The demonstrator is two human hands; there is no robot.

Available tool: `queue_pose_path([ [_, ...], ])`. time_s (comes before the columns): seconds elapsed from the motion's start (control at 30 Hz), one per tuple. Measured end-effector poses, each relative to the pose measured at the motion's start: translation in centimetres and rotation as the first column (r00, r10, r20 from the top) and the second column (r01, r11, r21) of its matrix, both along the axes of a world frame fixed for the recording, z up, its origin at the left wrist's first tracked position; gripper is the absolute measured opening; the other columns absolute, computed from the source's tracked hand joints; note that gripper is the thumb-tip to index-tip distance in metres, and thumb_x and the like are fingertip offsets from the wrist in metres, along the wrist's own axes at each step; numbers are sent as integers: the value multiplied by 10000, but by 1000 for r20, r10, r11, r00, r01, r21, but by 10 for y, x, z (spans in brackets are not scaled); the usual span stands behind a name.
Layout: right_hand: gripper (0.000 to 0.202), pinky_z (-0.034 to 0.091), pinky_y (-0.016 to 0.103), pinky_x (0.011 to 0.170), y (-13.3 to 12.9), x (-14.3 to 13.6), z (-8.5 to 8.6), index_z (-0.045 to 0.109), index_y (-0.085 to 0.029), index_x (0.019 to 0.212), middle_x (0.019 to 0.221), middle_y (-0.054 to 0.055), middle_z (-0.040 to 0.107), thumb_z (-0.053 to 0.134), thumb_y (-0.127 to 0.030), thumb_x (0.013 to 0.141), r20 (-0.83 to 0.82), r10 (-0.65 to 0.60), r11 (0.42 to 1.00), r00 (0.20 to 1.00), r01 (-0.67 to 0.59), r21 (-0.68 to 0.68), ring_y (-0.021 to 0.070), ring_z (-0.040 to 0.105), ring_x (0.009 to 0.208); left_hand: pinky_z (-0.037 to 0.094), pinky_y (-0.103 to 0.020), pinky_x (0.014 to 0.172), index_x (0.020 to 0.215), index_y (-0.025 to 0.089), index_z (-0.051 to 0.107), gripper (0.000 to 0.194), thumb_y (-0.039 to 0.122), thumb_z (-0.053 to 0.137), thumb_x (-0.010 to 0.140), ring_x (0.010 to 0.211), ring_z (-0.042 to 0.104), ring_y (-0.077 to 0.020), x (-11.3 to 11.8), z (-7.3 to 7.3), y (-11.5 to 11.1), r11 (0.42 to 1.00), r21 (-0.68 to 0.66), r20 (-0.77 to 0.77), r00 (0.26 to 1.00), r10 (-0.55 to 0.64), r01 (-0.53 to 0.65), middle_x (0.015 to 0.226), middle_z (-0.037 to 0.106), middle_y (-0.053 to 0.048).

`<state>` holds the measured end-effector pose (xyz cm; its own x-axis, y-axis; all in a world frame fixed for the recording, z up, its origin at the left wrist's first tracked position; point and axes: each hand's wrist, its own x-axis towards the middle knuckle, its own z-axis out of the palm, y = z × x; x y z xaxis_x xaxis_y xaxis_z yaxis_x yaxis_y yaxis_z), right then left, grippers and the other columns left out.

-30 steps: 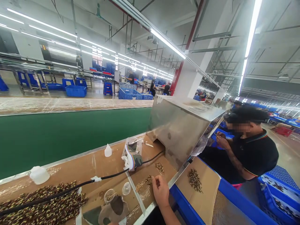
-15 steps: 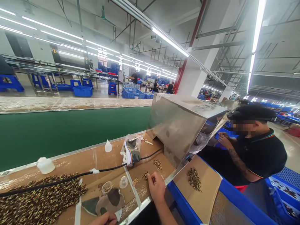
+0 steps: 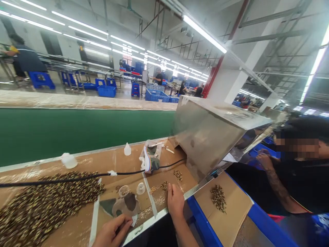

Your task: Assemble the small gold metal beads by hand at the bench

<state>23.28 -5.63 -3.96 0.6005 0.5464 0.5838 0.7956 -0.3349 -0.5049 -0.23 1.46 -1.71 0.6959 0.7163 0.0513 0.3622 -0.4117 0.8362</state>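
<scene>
the little brown bits (image 3: 163,186) sit in a small heap on the bench (image 3: 99,159), right by the fingertips of our right hand (image 3: 175,200). some tan bits (image 3: 153,190) lie just beside them. if our right hand slid sideways, we think it could push the two kinds together, or knock some off the near edge. a bump to the clear cups (image 3: 140,188) might tip them over, and a tug on the black cable (image 3: 77,179) might drag bits out of the big pile (image 3: 51,206) it lies across.

our right hand has its fingers curled in, thumb side up, and its arm comes in from below. our left hand (image 3: 115,230) is low down, its thumb and fingers bent toward each other at the edge of the camo cloth (image 3: 119,207), near a white scrap (image 3: 134,220). we cannot tell if our hands pinch anything.

farther out, we see the metal box (image 3: 205,137) and a co-worker (image 3: 308,181) on our right.
</scene>
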Motion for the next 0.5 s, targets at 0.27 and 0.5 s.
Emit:
queue_pose_path([
  [0.27,482,379,264,610,-7,9,-2,593,-179,789,714,60,620,328,-568,893,-207,126,988,970,-141,-62,149,535,629,370,-212,557,732,161,605,309,355,408,869,574,525,-128,3,13,-6,1000,6,-106,994,22,-22,609,598,-10],
  [0.5,494,417,270,571,-10,14,4,626,-162,858,738,55,604,434,-615,821,-279,146,980,949,-177,-87,132,485,572,382,-202,590,772,163,615,245,290,431,871,613,546,-119,1,12,-7,1000,-9,-82,997,-5,5,660,628,-10],
])
